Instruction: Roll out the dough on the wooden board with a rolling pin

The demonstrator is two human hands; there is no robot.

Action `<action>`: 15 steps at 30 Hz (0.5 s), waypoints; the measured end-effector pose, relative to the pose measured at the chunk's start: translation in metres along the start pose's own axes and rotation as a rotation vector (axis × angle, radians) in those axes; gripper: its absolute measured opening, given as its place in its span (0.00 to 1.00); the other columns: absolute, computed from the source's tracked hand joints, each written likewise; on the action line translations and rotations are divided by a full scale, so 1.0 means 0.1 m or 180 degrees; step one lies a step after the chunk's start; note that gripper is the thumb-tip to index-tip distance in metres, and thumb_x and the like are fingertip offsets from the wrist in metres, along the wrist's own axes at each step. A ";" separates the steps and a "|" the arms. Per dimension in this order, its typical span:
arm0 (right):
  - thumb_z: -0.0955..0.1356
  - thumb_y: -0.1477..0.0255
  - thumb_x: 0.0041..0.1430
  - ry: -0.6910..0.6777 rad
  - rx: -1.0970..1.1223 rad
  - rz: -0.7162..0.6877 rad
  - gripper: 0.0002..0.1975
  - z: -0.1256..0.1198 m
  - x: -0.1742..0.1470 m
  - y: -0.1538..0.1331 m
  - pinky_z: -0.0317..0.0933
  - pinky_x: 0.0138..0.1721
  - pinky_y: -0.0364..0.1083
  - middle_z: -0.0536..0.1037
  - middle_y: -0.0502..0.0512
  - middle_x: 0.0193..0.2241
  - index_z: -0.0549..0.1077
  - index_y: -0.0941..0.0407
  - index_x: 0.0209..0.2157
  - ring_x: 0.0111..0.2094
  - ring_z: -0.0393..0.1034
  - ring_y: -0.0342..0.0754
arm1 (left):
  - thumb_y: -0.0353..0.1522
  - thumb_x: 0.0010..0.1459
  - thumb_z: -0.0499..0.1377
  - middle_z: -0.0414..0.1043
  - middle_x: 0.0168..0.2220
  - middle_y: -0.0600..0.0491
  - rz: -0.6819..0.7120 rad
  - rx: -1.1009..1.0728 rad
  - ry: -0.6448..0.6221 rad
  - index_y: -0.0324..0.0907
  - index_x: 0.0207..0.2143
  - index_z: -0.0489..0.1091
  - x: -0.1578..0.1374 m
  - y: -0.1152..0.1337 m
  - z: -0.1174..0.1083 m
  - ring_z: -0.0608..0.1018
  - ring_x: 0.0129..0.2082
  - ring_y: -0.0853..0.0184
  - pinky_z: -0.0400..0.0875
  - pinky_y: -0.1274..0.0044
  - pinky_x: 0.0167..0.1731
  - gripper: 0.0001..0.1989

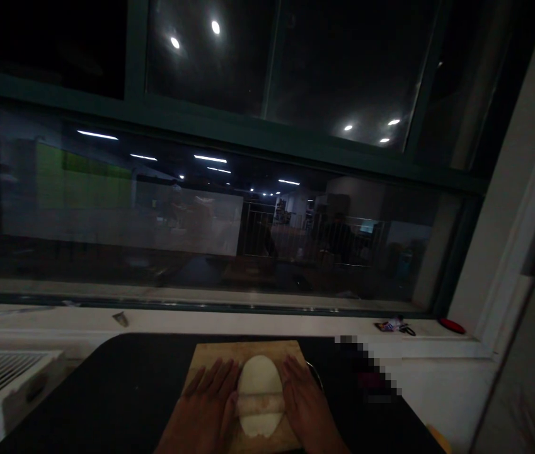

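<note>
1. Dough is laid flat on wooden board; stretched as a long oval, 12 to 6 o'clock, ragged edge at 6.
2. Rolling pin is set across dough, 9 to 3 o'clock, below dough's middle; more dough is seen on the 12 side than on the 6 side.
3. Left hand is placed at 9 o'clock of pin, over that end; fingers are held straight, slightly spread, pointed toward 1 o'clock.
4. Right hand is placed at 3 o'clock of pin, over that end; fingers are held straight, close together, pointed toward 11 o'clock.
5. Pin ends are hidden by the hands; exact contact under the palms cannot be told.
6. Board is rested on black table. Thin curved shiny rim is partly seen at 2 o'clock of dough, just beside board; rest is covered by right hand.
7. Pale sill is seen at 12 o'clock, beyond table. Small packet and red round item are left on it, toward 2 o'clock of dough; small crumpled item, toward 10.
8. White slatted unit is placed at 9 o'clock, beside table.
9. Lights are mirrored in dark window, at 12 o'clock above sill.
</note>
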State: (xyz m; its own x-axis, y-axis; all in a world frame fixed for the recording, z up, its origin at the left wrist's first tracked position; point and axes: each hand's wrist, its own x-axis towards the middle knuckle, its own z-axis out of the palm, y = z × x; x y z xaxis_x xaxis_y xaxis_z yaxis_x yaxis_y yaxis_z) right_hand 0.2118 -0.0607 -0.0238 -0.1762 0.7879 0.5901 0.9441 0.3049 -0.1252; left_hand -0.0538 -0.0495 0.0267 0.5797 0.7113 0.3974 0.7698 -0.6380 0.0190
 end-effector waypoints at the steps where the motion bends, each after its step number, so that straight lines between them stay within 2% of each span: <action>1: 0.54 0.69 0.69 -0.0013 0.0008 0.0043 0.21 -0.03 -0.03 -0.03 0.58 0.59 0.47 0.65 0.53 0.59 0.66 0.55 0.58 0.60 0.58 0.46 | 0.40 0.70 0.42 0.56 0.64 0.56 0.0047 -0.0027 0.0029 0.50 0.65 0.53 -0.03 0.00 0.00 0.61 0.63 0.57 0.60 0.62 0.60 0.23; 5: 0.56 0.66 0.68 0.0049 -0.0134 0.0185 0.22 -0.08 -0.15 -0.13 0.60 0.58 0.47 0.63 0.53 0.60 0.66 0.54 0.59 0.60 0.59 0.49 | 0.40 0.69 0.46 0.53 0.65 0.59 0.0328 -0.0106 0.0269 0.55 0.66 0.48 -0.14 -0.01 -0.01 0.61 0.63 0.59 0.61 0.67 0.60 0.24; 9: 0.55 0.63 0.68 0.0268 -0.0426 0.0129 0.23 0.00 -0.31 -0.12 0.64 0.55 0.49 0.66 0.56 0.58 0.68 0.55 0.57 0.57 0.64 0.53 | 0.40 0.68 0.48 0.51 0.65 0.58 0.0625 0.0019 0.0542 0.56 0.67 0.41 -0.25 -0.07 0.06 0.62 0.62 0.61 0.59 0.69 0.60 0.28; 12: 0.53 0.60 0.67 0.0422 -0.0484 -0.0042 0.25 0.08 -0.42 -0.09 0.69 0.48 0.48 0.74 0.56 0.52 0.72 0.53 0.53 0.51 0.71 0.53 | 0.41 0.68 0.48 0.54 0.65 0.58 0.0840 0.0077 0.0602 0.55 0.67 0.37 -0.30 -0.14 0.17 0.64 0.61 0.62 0.60 0.72 0.60 0.30; 15: 0.54 0.57 0.67 0.0341 -0.0468 0.0200 0.23 0.06 -0.49 -0.16 0.71 0.39 0.47 0.80 0.54 0.43 0.75 0.47 0.50 0.42 0.75 0.51 | 0.42 0.69 0.47 0.52 0.65 0.58 0.0878 0.0055 0.0379 0.55 0.67 0.35 -0.33 -0.20 0.23 0.63 0.61 0.61 0.60 0.71 0.60 0.30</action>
State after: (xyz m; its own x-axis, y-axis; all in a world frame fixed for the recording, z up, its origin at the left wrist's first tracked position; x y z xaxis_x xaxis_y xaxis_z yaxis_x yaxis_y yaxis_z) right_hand 0.2042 -0.1012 -0.0554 -0.0925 0.7390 0.6673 0.9842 0.1693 -0.0511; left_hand -0.0820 -0.0538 -0.0074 0.7329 0.4717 0.4903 0.5927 -0.7965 -0.1198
